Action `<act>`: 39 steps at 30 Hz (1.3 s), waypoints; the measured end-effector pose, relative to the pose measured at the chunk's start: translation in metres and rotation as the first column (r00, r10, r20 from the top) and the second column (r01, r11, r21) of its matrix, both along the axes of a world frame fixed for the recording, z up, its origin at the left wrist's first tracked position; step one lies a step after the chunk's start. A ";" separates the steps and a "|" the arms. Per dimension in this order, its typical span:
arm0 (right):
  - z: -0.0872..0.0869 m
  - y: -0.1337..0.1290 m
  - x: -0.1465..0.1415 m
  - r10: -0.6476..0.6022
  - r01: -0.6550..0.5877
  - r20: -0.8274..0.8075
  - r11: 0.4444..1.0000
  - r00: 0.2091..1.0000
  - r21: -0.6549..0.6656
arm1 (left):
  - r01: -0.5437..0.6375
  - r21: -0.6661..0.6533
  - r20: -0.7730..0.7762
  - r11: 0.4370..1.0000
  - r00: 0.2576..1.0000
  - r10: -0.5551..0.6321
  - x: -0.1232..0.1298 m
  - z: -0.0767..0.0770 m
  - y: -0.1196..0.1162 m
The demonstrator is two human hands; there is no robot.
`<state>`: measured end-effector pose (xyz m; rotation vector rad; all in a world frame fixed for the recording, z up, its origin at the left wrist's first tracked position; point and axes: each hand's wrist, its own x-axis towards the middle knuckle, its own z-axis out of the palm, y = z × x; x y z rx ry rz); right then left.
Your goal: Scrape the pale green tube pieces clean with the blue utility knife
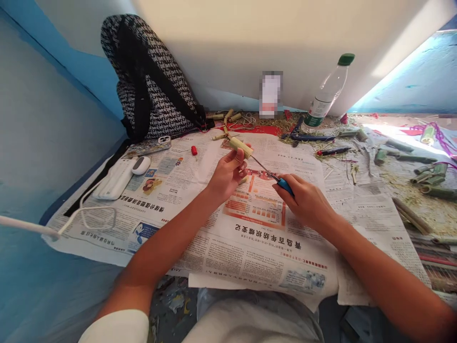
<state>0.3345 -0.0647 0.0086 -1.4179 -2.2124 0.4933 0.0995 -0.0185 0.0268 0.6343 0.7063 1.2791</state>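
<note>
Left hand (pixel 226 176) fingers grip short pale-green bamboo tube (pixel 240 146) above white printed newspaper (pixel 214 233). Right hand (pixel 307 200) fingers closed round blue-handled slim metal tool (pixel 285 186), at tube's end. Risk: overpushing, tool skids, jabs left hand.

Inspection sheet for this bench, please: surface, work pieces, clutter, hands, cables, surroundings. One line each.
Surface: overlapping newspaper sheets, printed
Work pieces: bamboo piece; blue-handled tool, its thin shaft reaching the bamboo's end
Clutter: cut bamboo and shavings at right; small red item
Hands: left hand holds the bamboo piece; right hand grips the tool handle
Cables: white cable across the newspaper's left part
Surroundings: patterned bag, green-capped bottle behind
</note>
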 end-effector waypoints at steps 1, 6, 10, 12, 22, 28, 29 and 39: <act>0.001 0.001 0.002 -0.002 0.002 0.016 1.000 1.000 0.006 | 0.002 -0.007 -0.013 1.000 1.000 -0.002 0.000 0.000 0.000; 0.005 0.002 0.002 -0.002 0.001 -0.009 0.996 1.000 -0.092 | -0.007 -0.021 -0.051 1.000 0.999 0.006 0.001 -0.008 0.005; 0.008 0.000 -0.002 0.005 -0.103 -0.249 0.919 0.969 -0.382 | 0.018 -0.015 -0.074 1.000 0.997 -0.019 0.000 -0.017 0.010; 0.010 -0.002 -0.003 -0.066 -0.164 -0.359 0.804 0.931 -0.572 | 0.030 -0.004 -0.073 1.000 0.997 -0.031 -0.001 -0.019 0.011; 0.019 -0.005 -0.008 -0.334 -0.486 -0.612 0.390 0.717 -0.782 | 0.029 -0.001 -0.067 1.000 0.997 -0.029 0.001 -0.015 0.014; 0.019 -0.002 -0.007 -0.392 -0.520 -0.603 0.307 0.695 -0.798 | 0.040 0.024 -0.003 0.999 0.999 -0.040 -0.001 -0.015 0.016; 0.019 -0.002 -0.007 -0.391 -0.522 -0.602 0.299 0.696 -0.799 | 0.040 0.034 0.002 0.999 0.999 -0.040 -0.001 -0.015 0.016; 0.007 0.001 -0.008 -0.030 -0.054 -0.238 0.939 0.971 -0.339 | 0.055 0.049 0.032 0.997 0.998 -0.056 -0.001 -0.009 0.010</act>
